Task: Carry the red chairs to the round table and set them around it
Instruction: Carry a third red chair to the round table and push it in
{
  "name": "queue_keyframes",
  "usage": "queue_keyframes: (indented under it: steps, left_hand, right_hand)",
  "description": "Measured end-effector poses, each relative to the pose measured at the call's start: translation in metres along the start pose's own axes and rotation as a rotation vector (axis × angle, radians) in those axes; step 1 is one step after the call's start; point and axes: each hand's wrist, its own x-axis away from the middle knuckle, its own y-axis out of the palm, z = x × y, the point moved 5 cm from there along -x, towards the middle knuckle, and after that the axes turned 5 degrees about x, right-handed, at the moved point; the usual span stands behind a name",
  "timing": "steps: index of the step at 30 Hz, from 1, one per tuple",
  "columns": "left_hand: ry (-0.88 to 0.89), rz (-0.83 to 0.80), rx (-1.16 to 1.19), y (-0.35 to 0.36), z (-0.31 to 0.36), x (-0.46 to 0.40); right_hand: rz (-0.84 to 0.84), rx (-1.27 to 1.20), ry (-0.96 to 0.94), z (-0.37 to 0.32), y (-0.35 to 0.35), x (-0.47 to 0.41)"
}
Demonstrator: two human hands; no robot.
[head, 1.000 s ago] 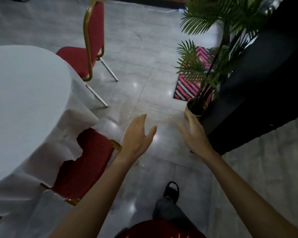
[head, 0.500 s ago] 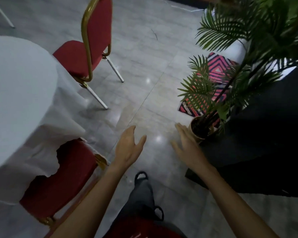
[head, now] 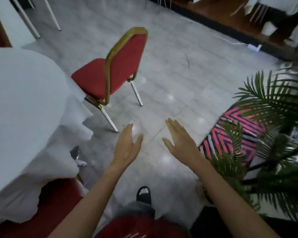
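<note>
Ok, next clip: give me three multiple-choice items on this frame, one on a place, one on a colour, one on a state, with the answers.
1. Where does the red padded chair with the gold metal frame stand?
A. Seat at the edge of the round table under the white cloth
B. Beside the potted palm
C. Upside down on the table

2. What colour is the tubing round that chair's backrest?
A. Silver
B. Gold
C. Black

3. What are the left hand and right hand doing?
A. Both gripping the chair
B. One holds the cloth
C. Both open and holding nothing

Answers: 1 A, its seat meets the draped cloth, far from the green potted palm. 2 B, the backrest rim is gold. 3 C, fingers are spread over bare floor, touching nothing.
</note>
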Motion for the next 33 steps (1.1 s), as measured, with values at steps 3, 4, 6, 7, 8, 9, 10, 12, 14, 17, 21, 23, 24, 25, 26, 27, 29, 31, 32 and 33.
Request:
queue_keyframes:
  steps: [3,4,6,7,8,9,10,12,14,17,21,23,24,25,26,27,29,31,32,33]
  left_hand:
    - [0.028,0.042,-0.001,0.006,0.023,-0.043]
    - [0.027,0.055,0.003,0.008,0.029,-0.061]
    - [0.004,0.084,0.024,0.011,0.034,-0.091]
    - [-0.011,0.094,0.037,0.013,0.035,-0.106]
    - [-0.031,0.112,0.044,0.015,0.039,-0.125]
    - [-0.052,0.131,0.045,0.017,0.043,-0.141]
    - [-0.066,0.147,0.043,0.017,0.047,-0.157]
    - [-0.081,0.169,0.057,0.021,0.059,-0.194]
    - [-0.096,0.209,0.072,0.027,0.071,-0.226]
    - [-0.133,0.266,0.098,0.038,0.096,-0.268]
    - [-0.148,0.347,0.090,0.045,0.111,-0.307]
    - [-0.151,0.398,0.122,0.044,0.115,-0.317]
    - [-0.141,0.425,0.110,0.042,0.117,-0.322]
    - [-0.134,0.469,0.100,0.038,0.119,-0.331]
    - [-0.137,0.502,0.097,0.033,0.121,-0.339]
    - [-0.149,0.519,0.082,0.027,0.123,-0.347]
    - [-0.156,0.539,0.004,0.016,0.123,-0.365]
    - [-0.139,0.573,-0.068,0.000,0.122,-0.387]
    - [-0.134,0.593,-0.086,-0.009,0.123,-0.397]
    - [-0.136,0.612,-0.095,-0.017,0.121,-0.405]
  right_hand:
    - [-0.013,0.024,-0.030,0.022,-0.016,-0.050]
    - [-0.026,0.026,-0.043,0.030,-0.020,-0.071]
    - [-0.046,0.028,-0.067,0.041,-0.028,-0.104]
    - [-0.059,0.024,-0.081,0.046,-0.030,-0.121]
    - [-0.066,0.024,-0.105,0.052,-0.034,-0.143]
    - [-0.069,0.033,-0.133,0.057,-0.037,-0.163]
    - [-0.072,0.045,-0.158,0.060,-0.042,-0.181]
    - [-0.081,0.051,-0.204,0.070,-0.053,-0.225]
    - [-0.083,0.060,-0.254,0.080,-0.066,-0.263]
    - [-0.119,0.064,-0.301,0.100,-0.088,-0.317]
    - [-0.140,0.083,-0.350,0.120,-0.108,-0.382]
    - [-0.173,0.075,-0.379,0.122,-0.112,-0.404]
    - [-0.187,0.073,-0.405,0.121,-0.113,-0.414]
    - [-0.200,0.082,-0.437,0.119,-0.114,-0.428]
    - [-0.200,0.086,-0.461,0.116,-0.115,-0.440]
    - [-0.198,0.086,-0.478,0.113,-0.115,-0.452]
    - [-0.206,0.069,-0.503,0.103,-0.116,-0.475]
    - [-0.209,0.068,-0.551,0.090,-0.116,-0.502]
    - [-0.201,0.077,-0.578,0.083,-0.116,-0.515]
    - [-0.196,0.082,-0.599,0.077,-0.116,-0.528]
